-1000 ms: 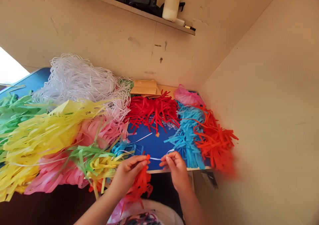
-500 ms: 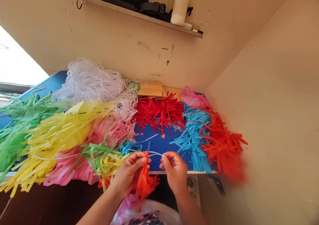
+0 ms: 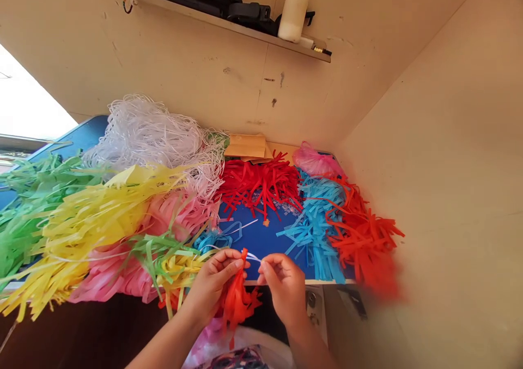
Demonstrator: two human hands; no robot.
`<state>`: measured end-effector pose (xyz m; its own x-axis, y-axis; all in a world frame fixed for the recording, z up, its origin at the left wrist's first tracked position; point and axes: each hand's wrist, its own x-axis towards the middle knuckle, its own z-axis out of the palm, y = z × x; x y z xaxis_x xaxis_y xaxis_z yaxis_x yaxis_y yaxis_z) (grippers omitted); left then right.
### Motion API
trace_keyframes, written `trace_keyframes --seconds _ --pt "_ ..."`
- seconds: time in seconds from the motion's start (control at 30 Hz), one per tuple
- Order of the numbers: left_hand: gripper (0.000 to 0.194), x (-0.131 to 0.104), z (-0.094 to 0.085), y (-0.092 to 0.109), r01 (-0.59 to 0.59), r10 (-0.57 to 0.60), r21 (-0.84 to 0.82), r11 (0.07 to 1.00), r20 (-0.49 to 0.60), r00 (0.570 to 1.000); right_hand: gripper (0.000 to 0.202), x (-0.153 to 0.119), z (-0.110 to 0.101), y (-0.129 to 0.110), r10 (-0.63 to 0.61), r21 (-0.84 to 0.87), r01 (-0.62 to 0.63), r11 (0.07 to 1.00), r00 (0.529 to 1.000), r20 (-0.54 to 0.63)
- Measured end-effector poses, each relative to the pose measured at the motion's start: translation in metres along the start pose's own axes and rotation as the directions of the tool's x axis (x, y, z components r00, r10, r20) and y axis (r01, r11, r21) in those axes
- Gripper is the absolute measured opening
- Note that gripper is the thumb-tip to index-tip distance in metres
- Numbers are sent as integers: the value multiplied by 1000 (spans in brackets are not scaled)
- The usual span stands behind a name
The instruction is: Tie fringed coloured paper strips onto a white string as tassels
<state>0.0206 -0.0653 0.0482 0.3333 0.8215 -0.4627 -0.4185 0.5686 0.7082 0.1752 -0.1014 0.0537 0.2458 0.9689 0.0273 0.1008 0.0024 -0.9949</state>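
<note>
Pinching one tassel (image 3: 237, 299), white string (image 3: 253, 256), two hands (image 3: 285, 284)

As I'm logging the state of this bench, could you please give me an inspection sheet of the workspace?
Surface: blue tabletop, partly covered; an orange scrap lies on it.
Job's things: red-orange bundle, with white cord at its top.
Clutter: white strand heap; yellow strips, red strips, light-blue strips; pink bag; brown paper.
Hands: left hand grips the bundle near its top; right hand pinches the cord.
Cables: nothing seen.
Surroundings: pale wall; shelf above, bearing a whitish bottle and black items.
</note>
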Motion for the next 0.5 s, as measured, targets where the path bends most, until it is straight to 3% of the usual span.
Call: trace_keyframes --seconds 0.13,0.27,0.37,0.5 --pt "32 -2 5 0 -235 247 299 925 -3 969 18 3 0 3 68 80 -82 993 983 171" --pt "33 -5 5 -1 -428 463 582 691 99 881 26 5 -2 6 56 91 -89 992 946 321" --pt "33 -6 4 -1 -496 543 676 546 165 823 30 6 -3 3 34 -6 -34 999 939 343" --pt "34 -6 2 -3 -524 597 731 436 201 777 34 8 -3 -3 -41 -211 113 971 947 318"
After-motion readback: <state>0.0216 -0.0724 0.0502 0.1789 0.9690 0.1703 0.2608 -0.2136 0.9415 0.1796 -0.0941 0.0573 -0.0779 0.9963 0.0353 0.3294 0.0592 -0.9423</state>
